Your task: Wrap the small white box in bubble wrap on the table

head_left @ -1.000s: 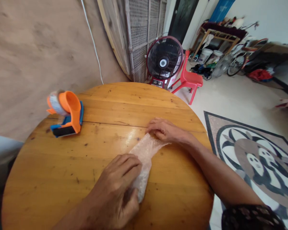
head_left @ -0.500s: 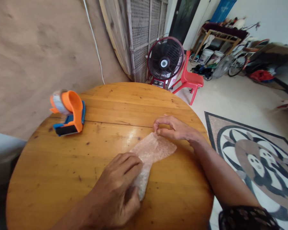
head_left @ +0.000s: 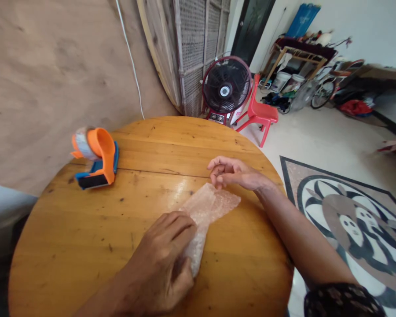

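A small piece of bubble wrap lies on the round wooden table, stretching from the near centre toward the right. My left hand presses down on its near end with curled fingers, gripping it. My right hand hovers just beyond the far end of the wrap, fingers loosely curled and apart, holding nothing. An orange and blue tape dispenser with a roll of clear tape stands at the table's left edge, well away from both hands.
A wall with a white cable runs behind the table. Beyond the table's far edge stand a floor fan and a red plastic chair. Cluttered shelves and a bicycle sit at the back right. A patterned floor inlay lies to the right.
My right hand let go of the far end of the bubble wrap and lifted slightly away. That end now lies unfolded and flat. My left hand stayed put.
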